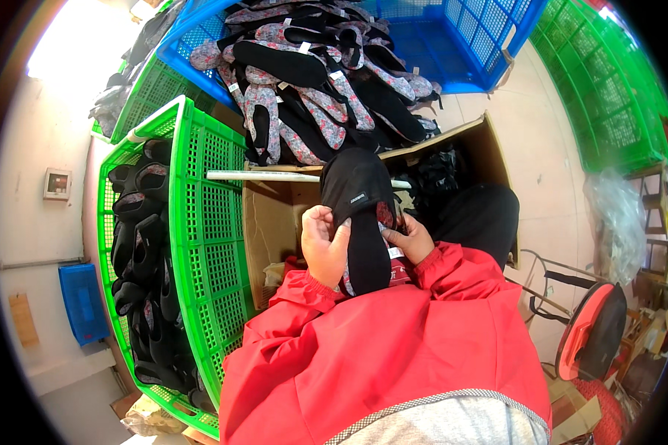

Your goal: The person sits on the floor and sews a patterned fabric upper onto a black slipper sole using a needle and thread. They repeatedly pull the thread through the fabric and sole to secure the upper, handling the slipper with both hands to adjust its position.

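Observation:
A black slipper (367,245) with a small tag on its toe part and flowered fabric along its edges lies lengthwise before my red jacket. My left hand (323,246) pinches its left edge between thumb and curled fingers. On the opposite edge my right hand (412,239) grips it, the thumb laid over the side and the fingertips partly hidden. A white label shows just below the right thumb. Behind the slipper a white rod (263,176) runs across an open cardboard box (278,215).
Flowered slippers with black soles (282,63) are heaped by a blue crate (467,44). At left, a green crate (215,215) holds black slippers (145,252). Black plastic (438,172) lies in the box. A green crate (597,74) and a red-and-black round seat (590,331) stand at right.

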{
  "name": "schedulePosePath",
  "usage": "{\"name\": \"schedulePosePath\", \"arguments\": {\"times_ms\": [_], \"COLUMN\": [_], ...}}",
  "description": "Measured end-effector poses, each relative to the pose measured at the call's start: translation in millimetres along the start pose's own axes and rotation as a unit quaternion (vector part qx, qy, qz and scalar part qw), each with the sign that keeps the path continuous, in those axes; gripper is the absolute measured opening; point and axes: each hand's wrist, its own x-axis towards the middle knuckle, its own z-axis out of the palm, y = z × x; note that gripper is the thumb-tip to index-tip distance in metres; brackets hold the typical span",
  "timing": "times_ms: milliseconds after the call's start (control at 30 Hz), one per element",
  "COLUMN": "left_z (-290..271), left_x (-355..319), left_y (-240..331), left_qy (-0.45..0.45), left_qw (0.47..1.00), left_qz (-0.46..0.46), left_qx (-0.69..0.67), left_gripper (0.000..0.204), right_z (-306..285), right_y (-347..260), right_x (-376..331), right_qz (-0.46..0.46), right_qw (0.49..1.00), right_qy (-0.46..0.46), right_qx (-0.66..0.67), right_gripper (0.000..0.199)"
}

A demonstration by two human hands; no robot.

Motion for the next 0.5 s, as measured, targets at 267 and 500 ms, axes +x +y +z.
{"name": "schedulePosePath", "arguments": {"times_ms": [267,500], "left_z": [-15,-20], "left_x": [7,33], "left_y": [-6,53], "left_qy": [-0.106,0.086], "left_qw": [0.966,0.947], "left_qz": [-0.174,-0.147], "left_qx": [-0.16,-0.272], "left_gripper": [0.023,0.012], "right_z": [2,-4], "right_y": [-27,-40], "right_x": [-9,-11], "right_qz": [0.022,0.012], "right_qw": [0.997,0.987], "right_qy": [-0.015,-0.024], "right_qx": [0.073,0.16], "right_gripper": [0.01,0.015]}}
